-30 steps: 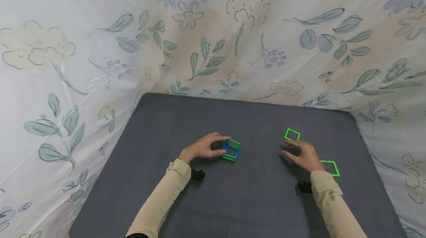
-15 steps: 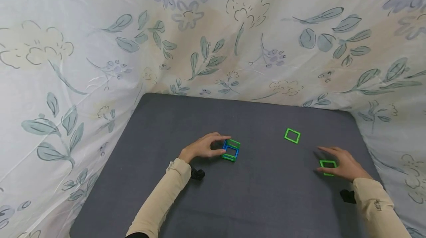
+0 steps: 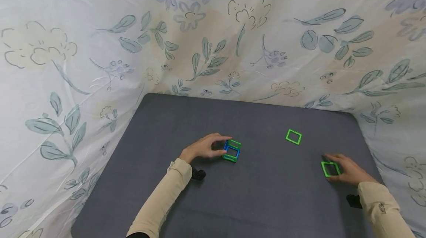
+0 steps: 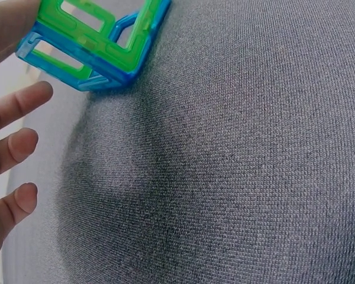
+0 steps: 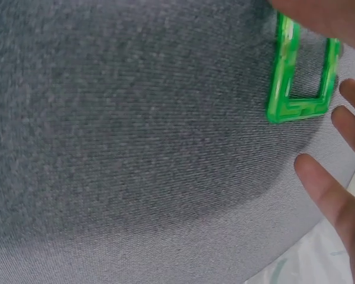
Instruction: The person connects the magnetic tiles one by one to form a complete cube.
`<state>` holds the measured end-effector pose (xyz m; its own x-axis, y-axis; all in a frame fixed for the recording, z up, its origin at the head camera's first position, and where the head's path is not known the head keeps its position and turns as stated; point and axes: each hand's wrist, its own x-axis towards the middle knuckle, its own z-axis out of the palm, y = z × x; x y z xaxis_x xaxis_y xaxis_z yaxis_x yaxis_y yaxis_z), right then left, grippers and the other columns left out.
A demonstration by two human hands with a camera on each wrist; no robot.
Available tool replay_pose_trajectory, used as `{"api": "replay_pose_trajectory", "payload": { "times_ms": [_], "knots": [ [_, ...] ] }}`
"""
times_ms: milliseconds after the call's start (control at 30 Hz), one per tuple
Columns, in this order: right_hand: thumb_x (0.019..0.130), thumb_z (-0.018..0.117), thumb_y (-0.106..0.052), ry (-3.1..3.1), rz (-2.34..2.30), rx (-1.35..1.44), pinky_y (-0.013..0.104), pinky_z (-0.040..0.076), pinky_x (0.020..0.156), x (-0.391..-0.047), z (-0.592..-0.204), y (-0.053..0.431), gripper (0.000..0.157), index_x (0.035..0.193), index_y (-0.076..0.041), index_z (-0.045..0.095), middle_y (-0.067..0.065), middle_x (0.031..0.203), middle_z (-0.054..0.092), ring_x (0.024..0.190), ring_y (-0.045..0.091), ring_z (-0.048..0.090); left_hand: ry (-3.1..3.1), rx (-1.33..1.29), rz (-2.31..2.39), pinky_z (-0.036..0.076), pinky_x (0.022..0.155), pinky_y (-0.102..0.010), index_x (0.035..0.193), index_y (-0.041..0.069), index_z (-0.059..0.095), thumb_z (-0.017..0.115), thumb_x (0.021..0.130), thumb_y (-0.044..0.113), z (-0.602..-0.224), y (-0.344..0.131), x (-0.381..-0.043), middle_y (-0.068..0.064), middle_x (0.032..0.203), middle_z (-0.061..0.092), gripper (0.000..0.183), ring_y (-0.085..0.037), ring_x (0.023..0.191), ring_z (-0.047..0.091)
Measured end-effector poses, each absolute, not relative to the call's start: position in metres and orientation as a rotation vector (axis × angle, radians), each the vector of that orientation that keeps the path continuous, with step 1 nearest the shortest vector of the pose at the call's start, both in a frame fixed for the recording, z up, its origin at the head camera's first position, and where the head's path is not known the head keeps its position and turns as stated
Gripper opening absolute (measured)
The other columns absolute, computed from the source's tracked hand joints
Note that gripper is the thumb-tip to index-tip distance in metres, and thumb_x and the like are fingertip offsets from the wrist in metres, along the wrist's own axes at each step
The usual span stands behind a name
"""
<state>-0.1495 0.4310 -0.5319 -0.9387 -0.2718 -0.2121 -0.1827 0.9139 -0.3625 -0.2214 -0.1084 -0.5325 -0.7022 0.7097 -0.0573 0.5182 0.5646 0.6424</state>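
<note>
My left hand (image 3: 203, 147) pinches a small box-like build of blue and green magnetic tiles (image 3: 231, 151) at its left side, with thumb and index finger. In the left wrist view, the blue and green build (image 4: 86, 50) sits at the top; the other fingers are spread beside it. On the right, my right hand (image 3: 347, 170) spans a green square magnetic tile (image 3: 323, 169), thumb at its near edge and a finger at its far edge. The right wrist view shows this green frame (image 5: 281, 77) partly covered by the hand, other fingers apart from it.
Another green square tile (image 3: 287, 136) lies flat farther back on the dark grey table (image 3: 259, 197). A floral curtain (image 3: 246, 45) hangs behind the table and along its sides. Black wrist-worn devices (image 3: 198, 174) sit under both wrists.
My right hand has moved right and nearer, from beside the far green tile to the near one, and its fingers have closed in on that tile's edges. The left hand stays put.
</note>
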Motion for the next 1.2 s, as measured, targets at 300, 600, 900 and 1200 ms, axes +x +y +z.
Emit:
{"api": "replay_pose_trajectory", "payload": {
  "times_ms": [300,600,900,1200],
  "knots": [
    [0.066,0.094,-0.015,2.827,-0.456,-0.398,0.065,0.048,0.086,-0.149,-0.535,0.433,0.074,0.126,0.016,0.062,0.032,0.113,0.062,0.104,0.051,0.06,2.499,1.011,0.862,0.041,0.08,-0.029,0.156,0.026,0.045,0.066,0.1,0.037,-0.532,-0.108,-0.221,-0.005,0.119,0.063,0.06,-0.021,0.097,0.053],
    [0.067,0.094,-0.022,2.868,-0.366,-0.467,0.053,0.052,0.077,-0.147,-0.536,0.437,0.065,0.116,0.012,0.069,0.023,0.103,0.064,0.092,0.038,0.063,2.507,1.021,0.851,0.041,0.079,-0.028,0.156,0.024,0.046,0.066,0.1,0.036,-0.532,-0.108,-0.221,-0.006,0.119,0.064,0.06,-0.021,0.096,0.053],
    [0.072,0.091,-0.032,2.862,-0.347,-0.383,0.048,0.05,0.071,-0.141,-0.535,0.438,0.069,0.119,0.013,0.068,0.023,0.103,0.065,0.087,0.031,0.062,2.512,1.041,0.855,0.041,0.077,-0.027,0.156,0.02,0.046,0.066,0.1,0.034,-0.532,-0.109,-0.22,-0.006,0.116,0.063,0.061,-0.016,0.089,0.049],
    [0.07,0.091,-0.032,2.934,-0.34,-0.399,0.049,0.052,0.071,-0.137,-0.536,0.437,0.065,0.114,0.012,0.07,0.021,0.097,0.067,0.082,0.029,0.063,2.515,1.009,0.852,0.044,0.082,-0.027,0.155,0.022,0.046,0.067,0.1,0.035,-0.532,-0.108,-0.22,-0.004,0.126,0.062,0.061,-0.015,0.094,0.051]
  ]
}}
